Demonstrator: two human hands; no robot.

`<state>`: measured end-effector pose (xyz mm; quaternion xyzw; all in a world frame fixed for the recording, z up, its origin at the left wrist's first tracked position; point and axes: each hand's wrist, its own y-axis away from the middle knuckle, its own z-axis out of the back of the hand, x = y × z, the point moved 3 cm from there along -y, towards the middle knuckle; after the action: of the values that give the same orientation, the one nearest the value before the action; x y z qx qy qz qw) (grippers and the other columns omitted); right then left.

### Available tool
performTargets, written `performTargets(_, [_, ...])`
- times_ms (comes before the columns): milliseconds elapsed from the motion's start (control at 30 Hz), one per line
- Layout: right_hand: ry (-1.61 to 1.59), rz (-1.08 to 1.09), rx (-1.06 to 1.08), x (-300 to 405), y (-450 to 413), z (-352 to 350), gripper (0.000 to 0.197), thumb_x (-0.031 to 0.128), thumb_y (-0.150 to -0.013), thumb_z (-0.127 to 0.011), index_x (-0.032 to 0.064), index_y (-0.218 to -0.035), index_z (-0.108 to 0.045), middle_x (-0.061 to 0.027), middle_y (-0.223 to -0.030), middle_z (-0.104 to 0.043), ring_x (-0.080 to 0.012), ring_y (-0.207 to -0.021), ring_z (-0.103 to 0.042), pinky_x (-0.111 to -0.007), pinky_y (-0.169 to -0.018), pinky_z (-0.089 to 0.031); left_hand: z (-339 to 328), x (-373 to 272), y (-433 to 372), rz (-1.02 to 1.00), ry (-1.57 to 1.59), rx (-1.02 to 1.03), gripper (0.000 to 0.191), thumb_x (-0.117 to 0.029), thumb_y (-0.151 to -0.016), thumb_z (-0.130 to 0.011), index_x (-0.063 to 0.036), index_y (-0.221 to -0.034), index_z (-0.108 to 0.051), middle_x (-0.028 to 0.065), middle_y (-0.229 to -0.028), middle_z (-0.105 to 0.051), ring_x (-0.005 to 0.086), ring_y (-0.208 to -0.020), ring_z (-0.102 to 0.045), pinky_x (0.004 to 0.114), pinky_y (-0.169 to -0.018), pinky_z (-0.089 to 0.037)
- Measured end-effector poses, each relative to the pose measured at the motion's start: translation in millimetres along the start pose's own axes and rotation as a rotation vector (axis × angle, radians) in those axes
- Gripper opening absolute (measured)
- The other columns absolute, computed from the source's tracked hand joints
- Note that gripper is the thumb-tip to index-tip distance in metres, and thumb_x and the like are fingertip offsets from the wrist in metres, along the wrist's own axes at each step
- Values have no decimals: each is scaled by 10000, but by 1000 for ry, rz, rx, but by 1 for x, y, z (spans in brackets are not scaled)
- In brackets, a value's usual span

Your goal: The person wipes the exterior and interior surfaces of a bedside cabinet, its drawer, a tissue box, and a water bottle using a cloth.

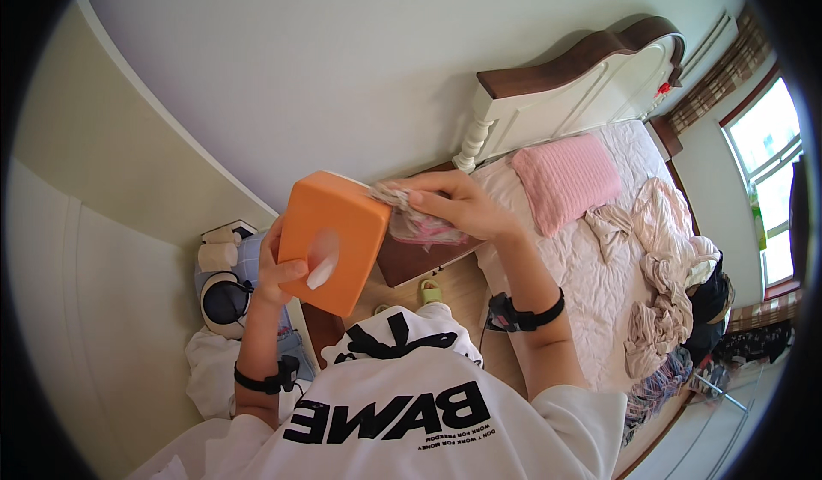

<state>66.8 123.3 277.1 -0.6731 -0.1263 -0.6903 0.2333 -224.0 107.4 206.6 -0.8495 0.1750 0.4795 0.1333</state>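
My left hand (277, 268) grips an orange tissue box (321, 223) by its left side, holding it tilted in the air. A white tissue (321, 273) pokes out of the oval opening, and my thumb lies beside that opening. In my right hand (459, 204) is a crumpled cloth (411, 216), greyish with pink parts. The cloth touches the upper right edge of the box. Behind the cloth, a dark brown wooden surface (417, 258) is partly covered from view.
On the right stands a bed with a white headboard (578, 94), a pink pillow (568, 178) and rumpled clothes (658, 306). To the left are a visor cap (225, 303), toilet paper rolls (217, 257) and folded fabric (215, 371). A green slipper (431, 292) shows on the wooden floor.
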Motion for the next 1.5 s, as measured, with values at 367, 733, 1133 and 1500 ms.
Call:
performTargets(367, [51,317,-306,18,-52,-49,328,173,-1010,-540,12,-1286,-612,-194,-1397,-547,-179,-1211,-560,-328,-998,-454,-1,-6,-8,-110,57,-170,696,-328,-903,-634,-40,-1476,-365,78,-1310,-577,163,-1125,-588,305,-865,-481])
performTargets(733, [40,267,-294,-20,-61,-130,433,153,-934,-655,71,-1351,-566,-252,-1437,-481,-376,-1357,-453,-404,-1074,-397,3,-25,-1,-323,248,-634,535,-264,-936,-606,-98,-1419,-449,34,-1332,-558,183,-1245,-532,370,-1035,-428])
performTargets(1133, [-313,-20,-160,-15,-71,-62,358,31,-882,-667,-10,-1236,-636,-21,-899,-660,-57,-688,-557,-210,-590,-464,2,-29,15,-300,213,-330,715,-529,-947,-544,-73,-1474,-382,108,-1437,-495,251,-1324,-474,414,-1075,-407])
performTargets(1500, [-135,-110,-77,-18,-72,-40,343,117,-903,-626,40,-1235,-662,7,-790,-606,-45,-662,-519,-201,-531,-418,18,-31,-21,47,96,-207,456,-260,-914,-570,36,-1261,-550,154,-1174,-628,244,-1083,-616,366,-949,-488])
